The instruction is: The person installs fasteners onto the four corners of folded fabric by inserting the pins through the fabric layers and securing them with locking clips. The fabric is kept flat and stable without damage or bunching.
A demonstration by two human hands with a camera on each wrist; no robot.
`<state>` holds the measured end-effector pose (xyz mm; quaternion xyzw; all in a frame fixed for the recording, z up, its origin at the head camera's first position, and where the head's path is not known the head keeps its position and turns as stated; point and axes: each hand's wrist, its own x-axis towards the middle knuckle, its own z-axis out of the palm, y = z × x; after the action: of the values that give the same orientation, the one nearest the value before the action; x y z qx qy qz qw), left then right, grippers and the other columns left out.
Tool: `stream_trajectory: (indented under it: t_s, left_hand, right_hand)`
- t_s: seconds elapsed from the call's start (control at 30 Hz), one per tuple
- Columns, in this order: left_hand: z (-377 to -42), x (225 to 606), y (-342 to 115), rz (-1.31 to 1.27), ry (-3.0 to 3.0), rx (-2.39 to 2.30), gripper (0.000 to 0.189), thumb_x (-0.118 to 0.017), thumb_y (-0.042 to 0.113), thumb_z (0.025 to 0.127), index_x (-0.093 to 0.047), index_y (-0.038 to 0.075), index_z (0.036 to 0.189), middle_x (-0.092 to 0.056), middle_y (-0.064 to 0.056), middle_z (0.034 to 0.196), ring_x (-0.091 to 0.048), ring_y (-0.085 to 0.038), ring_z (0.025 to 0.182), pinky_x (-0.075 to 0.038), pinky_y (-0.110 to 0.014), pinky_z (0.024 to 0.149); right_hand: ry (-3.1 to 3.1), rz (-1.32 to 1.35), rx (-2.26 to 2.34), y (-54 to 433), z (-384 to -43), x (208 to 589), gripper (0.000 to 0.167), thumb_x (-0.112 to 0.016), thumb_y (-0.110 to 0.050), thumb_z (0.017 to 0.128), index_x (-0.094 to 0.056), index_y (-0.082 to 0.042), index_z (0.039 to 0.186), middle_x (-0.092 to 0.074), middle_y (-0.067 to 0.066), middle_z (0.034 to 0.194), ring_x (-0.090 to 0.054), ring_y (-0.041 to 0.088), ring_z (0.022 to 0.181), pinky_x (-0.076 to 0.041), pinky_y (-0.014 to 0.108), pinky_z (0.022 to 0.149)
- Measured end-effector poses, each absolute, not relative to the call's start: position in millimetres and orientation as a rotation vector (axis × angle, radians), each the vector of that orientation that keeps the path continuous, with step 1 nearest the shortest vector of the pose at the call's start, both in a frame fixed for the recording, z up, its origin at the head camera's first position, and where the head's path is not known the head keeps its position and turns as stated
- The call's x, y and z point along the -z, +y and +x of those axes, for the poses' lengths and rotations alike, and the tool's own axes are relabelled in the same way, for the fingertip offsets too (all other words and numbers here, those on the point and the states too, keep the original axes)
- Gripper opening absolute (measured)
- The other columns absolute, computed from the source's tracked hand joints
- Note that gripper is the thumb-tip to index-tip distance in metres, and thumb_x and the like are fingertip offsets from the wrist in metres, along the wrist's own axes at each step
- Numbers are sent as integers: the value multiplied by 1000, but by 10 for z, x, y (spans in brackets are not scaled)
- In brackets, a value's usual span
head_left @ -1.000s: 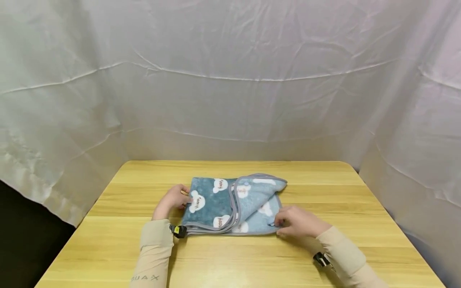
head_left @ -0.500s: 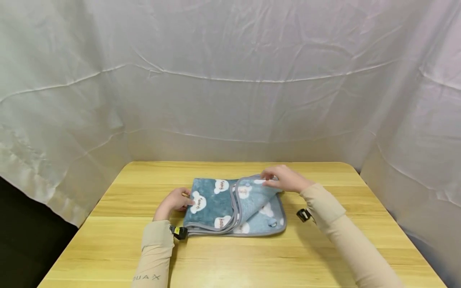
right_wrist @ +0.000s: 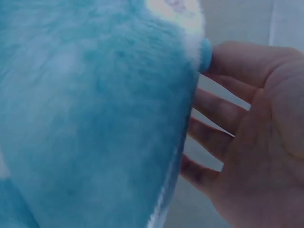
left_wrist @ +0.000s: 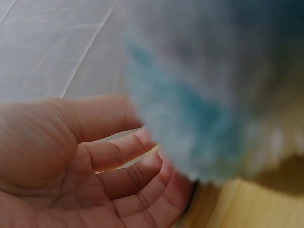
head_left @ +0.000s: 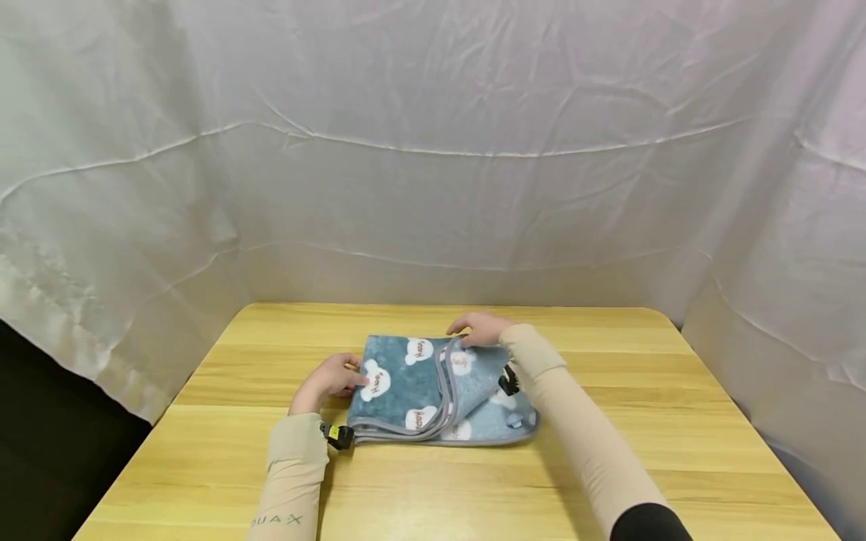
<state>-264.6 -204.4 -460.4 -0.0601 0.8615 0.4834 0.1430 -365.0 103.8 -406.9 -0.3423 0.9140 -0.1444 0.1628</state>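
Note:
A fleece blanket [head_left: 406, 383] lies folded on the table, dark teal on the left and lighter blue on the right. White bear-head shapes with lettering cover it, and grey binding trims its edges. My left hand [head_left: 331, 376] holds its left edge, thumb on top; in the left wrist view the fingers [left_wrist: 128, 180] curl in at the fold. My right hand [head_left: 482, 329] is at the far edge, right of the middle. The right wrist view shows the right thumb [right_wrist: 237, 59] on the near face beside a small light-blue knob [right_wrist: 205, 54], other fingertips hidden behind the cloth.
The wooden table [head_left: 433, 496] extends on all sides of the blanket. Pale fabric curtains [head_left: 433, 210] hang behind it and at both sides. A small black camera [head_left: 338, 436] sits on the left wrist, another black camera [head_left: 509, 380] on the right.
My right hand has gone from the blanket's near right corner to its far right corner, then left along the far edge. The lifted right flap lies flatter. My left hand stays in place.

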Motion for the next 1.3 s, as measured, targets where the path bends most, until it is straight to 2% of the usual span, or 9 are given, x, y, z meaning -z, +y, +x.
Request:
stream_trajectory:
  t_s: [0.27,0.4,0.57,0.73,0.97,1.13,1.3]
  left_hand:
    - [-2658,4620,-2039,-170,2489,-1401,42,-68,7,89,-53,-5,126,-60,-21,116,-62,-21,86,-55,-33,74]
    - [-2655,4612,-2040,-161,2496,-1390,43,-69,9,89,-53,-5,127,-59,-21,119,-63,-22,87,-55,-34,77]
    - [-2663,4608,-2031,-164,2496,-1392,42,-69,9,89,-54,-4,126,-60,-20,119,-63,-22,87,-55,-34,76]
    - [-2670,4623,-2016,-163,2482,-1405,40,-69,7,88,-54,-5,123,-61,-20,111,-62,-22,86,-56,-33,74]
    - [-2656,4619,-2011,-171,2498,-1398,39,-69,8,89,-54,-4,123,-60,-20,115,-62,-21,86,-55,-32,74]
    - [-2658,4610,-2024,-147,2514,-1382,40,-68,9,90,-54,-6,124,-58,-23,123,-64,-23,88,-55,-36,77]
    - [-2646,4594,-2003,-146,2516,-1377,40,-68,9,90,-54,-5,124,-58,-22,122,-64,-23,88,-55,-36,77]
  right_hand:
    - [2473,-840,374,948,-3692,4098,44,-54,-7,92,-58,-8,135,-58,17,136,-53,31,129,-45,41,106]
    - [2493,-828,334,913,-3687,4082,48,-55,-5,87,-57,-7,135,-60,18,132,-57,29,122,-48,37,99]
    - [2508,-808,336,885,-3679,4059,40,-58,-3,81,-63,-7,121,-63,13,119,-57,19,101,-46,26,80]
    - [2512,-762,384,892,-3683,4078,28,-61,-1,78,-64,-7,105,-62,7,102,-52,14,82,-41,21,66]
    - [2517,-799,367,929,-3699,4103,19,-62,-2,76,-64,-9,94,-60,3,93,-49,13,77,-39,22,65]
    - [2517,-836,351,934,-3711,4111,22,-62,-2,75,-65,-10,95,-61,3,94,-49,13,78,-39,21,66]
    - [2481,-797,366,949,-3676,4123,23,-61,0,77,-64,-10,97,-60,2,96,-49,13,78,-39,22,67]
